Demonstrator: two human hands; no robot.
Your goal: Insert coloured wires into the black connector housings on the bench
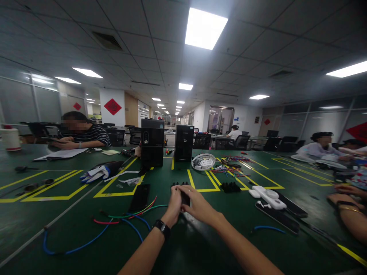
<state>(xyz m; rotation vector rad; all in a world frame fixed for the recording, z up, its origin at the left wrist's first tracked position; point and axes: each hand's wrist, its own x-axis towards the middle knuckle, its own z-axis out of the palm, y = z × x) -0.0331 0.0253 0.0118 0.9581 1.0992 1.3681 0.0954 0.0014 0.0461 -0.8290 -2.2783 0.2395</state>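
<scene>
Both my hands meet over the green table [71, 233], low in the middle of the view. My left hand [174, 205], with a black watch on the wrist, curls its fingers round a small black part [185, 198]. My right hand [195, 204] grips the same black part from the right side. The part is mostly hidden between the fingers. Just behind it lies a black toothed piece [230, 187]. Loose red, green and blue wires [129, 217] trail off to the left of my left hand.
Two black boxes [152, 147] [184, 143] stand upright behind my hands, beside a white fan grille [203, 161]. White plastic parts [268, 195], a black flat panel [139, 197], gloves [99, 172] and coloured wires [229, 170] lie around. Other people sit at left, far right, and another person's arm [348, 210] rests right.
</scene>
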